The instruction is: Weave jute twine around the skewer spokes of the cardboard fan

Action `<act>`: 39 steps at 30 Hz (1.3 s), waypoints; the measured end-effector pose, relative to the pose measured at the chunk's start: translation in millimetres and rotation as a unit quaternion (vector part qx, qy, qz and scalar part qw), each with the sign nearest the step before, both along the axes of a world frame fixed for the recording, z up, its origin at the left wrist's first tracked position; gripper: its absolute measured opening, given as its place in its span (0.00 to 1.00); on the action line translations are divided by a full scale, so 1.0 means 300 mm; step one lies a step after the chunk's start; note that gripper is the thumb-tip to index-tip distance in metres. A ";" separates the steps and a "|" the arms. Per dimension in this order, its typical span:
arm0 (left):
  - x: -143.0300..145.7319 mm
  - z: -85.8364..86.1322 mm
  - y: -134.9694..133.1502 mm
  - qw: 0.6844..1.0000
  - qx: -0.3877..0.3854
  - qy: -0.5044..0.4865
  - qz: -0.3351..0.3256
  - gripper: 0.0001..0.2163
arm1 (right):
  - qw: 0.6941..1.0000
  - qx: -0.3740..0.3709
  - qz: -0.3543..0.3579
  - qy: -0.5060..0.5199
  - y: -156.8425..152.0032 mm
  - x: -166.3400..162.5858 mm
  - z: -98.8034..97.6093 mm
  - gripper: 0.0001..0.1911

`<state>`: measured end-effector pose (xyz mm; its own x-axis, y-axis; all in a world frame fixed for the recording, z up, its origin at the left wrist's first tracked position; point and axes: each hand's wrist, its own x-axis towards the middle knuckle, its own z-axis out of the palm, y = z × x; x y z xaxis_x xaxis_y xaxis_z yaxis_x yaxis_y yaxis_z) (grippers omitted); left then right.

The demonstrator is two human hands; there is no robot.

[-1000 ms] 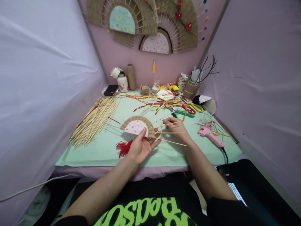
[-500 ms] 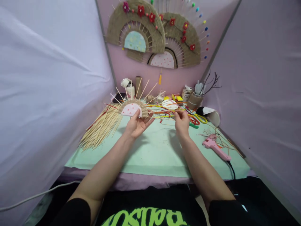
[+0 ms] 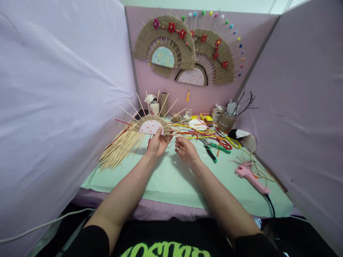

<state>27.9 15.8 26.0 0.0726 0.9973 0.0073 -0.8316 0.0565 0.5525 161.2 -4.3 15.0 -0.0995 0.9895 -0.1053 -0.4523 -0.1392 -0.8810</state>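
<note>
My left hand (image 3: 158, 142) grips a small half-round fan (image 3: 157, 120) at its lower right, thumb on the front and fingers behind. Its centre is a white half-disc with pink dots, edged by a woven twine band. Thin wooden sticks (image 3: 164, 104) fan out from the band, and a red one points left. My right hand (image 3: 186, 150) is beside the fan's right end, close to a stick tip. Its fingers are loosely curled, with a gap between thumb and forefinger. No twine shows clearly in them.
Left lies a pile of thin sticks (image 3: 119, 151). On the right are green-handled pliers (image 3: 211, 153), coloured pipe cleaners (image 3: 227, 144) and a pink glue gun (image 3: 252, 178) with a cord. A cardboard pot (image 3: 226, 122) of twigs stands behind; decorated fans (image 3: 166, 37) hang on the back wall.
My right hand has moved left, from well right of the fan to its right end, and its pinch has loosened. The pliers now show fully. The view has tilted up slightly.
</note>
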 end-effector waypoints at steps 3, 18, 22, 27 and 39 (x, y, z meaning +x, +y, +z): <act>0.013 -0.007 -0.006 1.000 0.006 0.011 -0.013 0.09 | 0.996 -0.047 -0.004 0.078 0.004 0.007 -0.006 0.11; 0.055 -0.020 -0.042 0.999 0.011 0.025 -0.042 0.08 | 0.996 -0.012 -0.024 0.089 0.014 0.023 -0.034 0.11; 0.060 -0.015 -0.048 0.999 0.000 0.023 -0.043 0.08 | 0.997 0.002 -0.025 0.068 0.015 0.022 -0.039 0.11; 0.064 -0.014 -0.054 0.998 0.005 0.027 -0.050 0.07 | 0.994 -0.010 -0.036 0.101 0.010 0.020 -0.034 0.11; 0.083 -0.030 -0.061 0.996 0.005 0.057 -0.061 0.08 | 0.994 0.022 -0.082 0.068 0.026 0.022 -0.050 0.13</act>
<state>52.8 -2.4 16.9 0.1943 0.9809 0.0017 -0.7504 0.1475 0.6443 167.8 3.4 0.1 0.0534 0.9968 -0.0588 -0.5813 -0.0168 -0.8135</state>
